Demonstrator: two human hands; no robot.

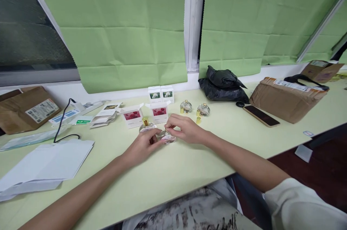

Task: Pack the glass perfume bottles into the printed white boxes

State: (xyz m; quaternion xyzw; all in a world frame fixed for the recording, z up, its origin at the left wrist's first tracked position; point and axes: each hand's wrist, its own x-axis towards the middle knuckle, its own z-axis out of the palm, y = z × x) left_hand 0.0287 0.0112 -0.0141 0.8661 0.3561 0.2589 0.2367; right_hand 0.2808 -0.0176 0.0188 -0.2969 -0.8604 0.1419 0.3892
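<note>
My left hand (143, 145) is closed around the left side of a small round clear glass perfume bottle (168, 138), which stands upright on the table. With fingertips pinched together, my right hand (186, 129) grips the top of the same bottle; what exactly is between these fingers is hidden. Just behind my left hand stands a second perfume bottle (146, 126) with a gold cap. Two open white boxes with red flower pictures, a left box (132, 116) and a right box (159, 113), stand behind the bottles.
Two uncapped bottles (185, 106) (203, 109) stand farther back, gold caps (198, 119) beside them. White-flower boxes (161, 94) are against the wall. A black plastic bag (223, 85), phone (261, 115) and brown parcel (287, 98) lie right; flattened boxes (105, 114) and white sheets (46, 161) left.
</note>
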